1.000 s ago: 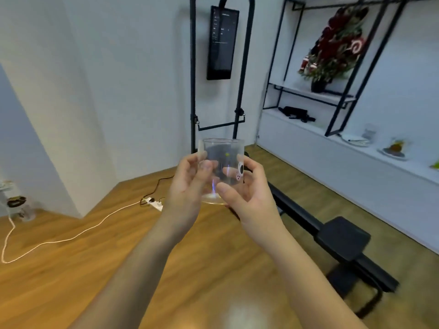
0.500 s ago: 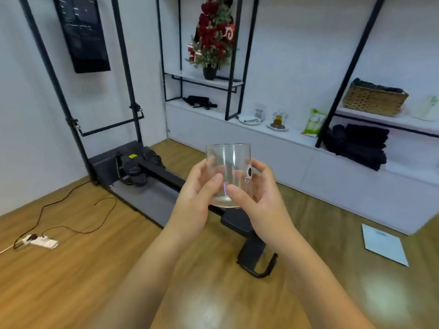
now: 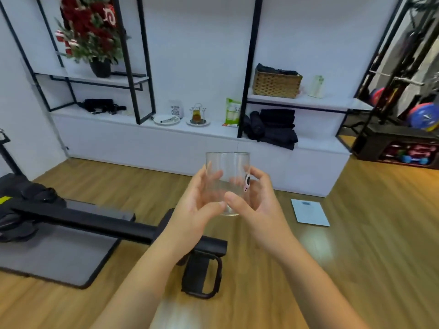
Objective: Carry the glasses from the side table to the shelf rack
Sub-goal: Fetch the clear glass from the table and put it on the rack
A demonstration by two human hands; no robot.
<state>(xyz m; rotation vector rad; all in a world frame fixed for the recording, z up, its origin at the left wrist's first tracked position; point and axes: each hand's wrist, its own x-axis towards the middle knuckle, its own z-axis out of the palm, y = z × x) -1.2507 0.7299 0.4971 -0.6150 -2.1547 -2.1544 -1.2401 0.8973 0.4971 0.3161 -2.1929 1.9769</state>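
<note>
A clear drinking glass point(image 3: 227, 167) with a small black and pink sticker stands upright in mid-air at the centre of the view, held between both hands. My left hand point(image 3: 197, 205) wraps its left side, thumb across the lower front. My right hand point(image 3: 254, 205) cups the right side and base. Straight ahead runs the shelf rack point(image 3: 248, 67), a black frame with white boards over a long white counter point(image 3: 213, 129). On the counter stand a white plate point(image 3: 166, 119) and a small glass rack on a dish point(image 3: 197, 116). The side table is out of view.
A black rowing machine point(image 3: 95, 224) with a grey mat lies on the wood floor at lower left. A pale blue scale point(image 3: 310, 212) rests on the floor to the right. A woven basket point(image 3: 276, 84), folded dark cloths point(image 3: 273, 129) and a potted red plant point(image 3: 95, 34) fill the shelves. Weights stand at far right.
The view has swung right, from the corner with the wall screen to facing the shelf rack. The glass stays held between both hands, and the rack appears nearer.
</note>
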